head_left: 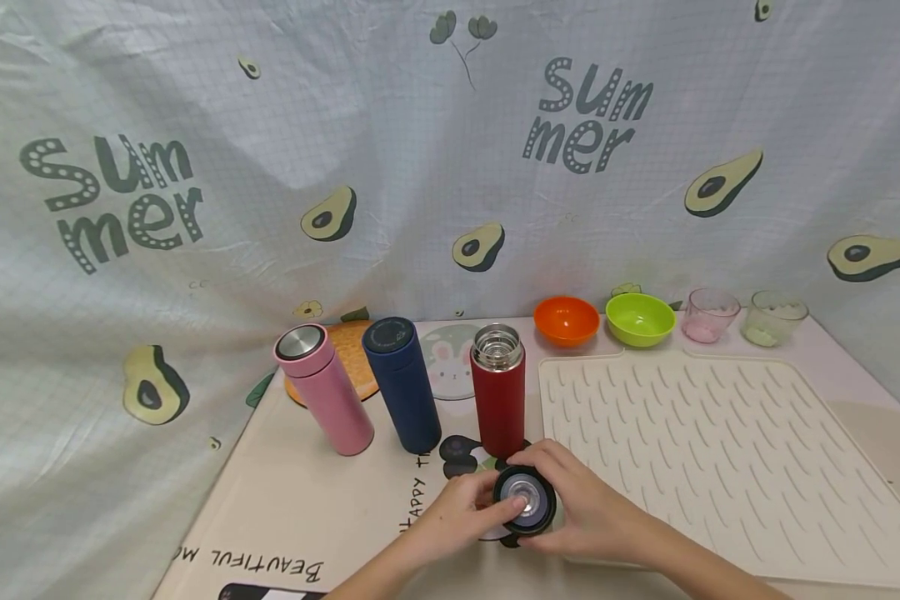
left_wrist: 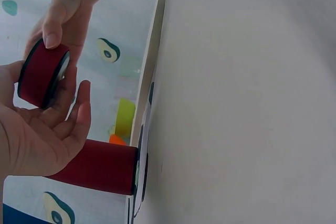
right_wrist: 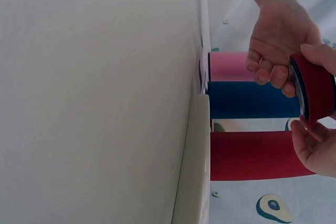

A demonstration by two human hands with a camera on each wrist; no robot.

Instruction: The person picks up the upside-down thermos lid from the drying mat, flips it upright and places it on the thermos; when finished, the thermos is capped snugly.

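Observation:
Both hands hold a round red cap [left_wrist: 43,73] with black rims, above the table in front of a red bottle [head_left: 499,400]. From the head view, the upward face of the cap is a black ring around a grey disc with a shiny centre. My left hand [head_left: 465,508] grips its left side, thumb lying across that face. My right hand [head_left: 585,508] curls around the right side. The red bottle stands upright without a cap, its steel mouth showing. To its left stand a capped blue bottle [head_left: 405,392] and a capped pink bottle [head_left: 328,396].
A cream ridged mat [head_left: 690,450] covers the right of the table. Along the back edge stand an orange bowl [head_left: 566,321], a green bowl [head_left: 640,320], a pink glass [head_left: 709,317] and a pale green glass [head_left: 772,320]. A printed curtain [head_left: 390,125] hangs behind.

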